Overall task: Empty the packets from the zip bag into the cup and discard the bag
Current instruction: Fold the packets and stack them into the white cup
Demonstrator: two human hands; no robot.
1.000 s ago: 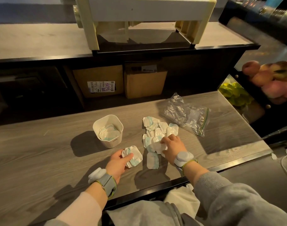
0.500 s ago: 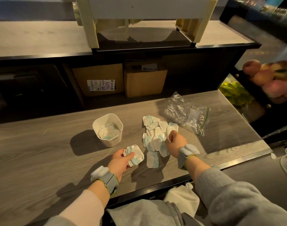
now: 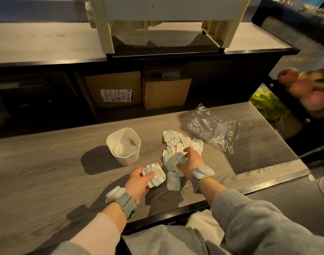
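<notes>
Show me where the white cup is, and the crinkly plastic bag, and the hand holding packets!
white cup [image 3: 125, 160]: head view, on its front wall.
plastic bag [image 3: 210, 128]: head view, on its crinkled middle.
left hand [image 3: 138, 183]: head view, on its back, fingers around a stack of packets.

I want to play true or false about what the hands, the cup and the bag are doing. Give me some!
1. The white cup already has packets inside. True.
2. The zip bag is in the right hand. False: it lies on the table, beyond the packet pile.
3. The left hand holds a bunch of packets. True.
4. All the packets are in the cup. False: many lie loose on the table.
5. The cup is tipped over. False: it stands upright.
</notes>
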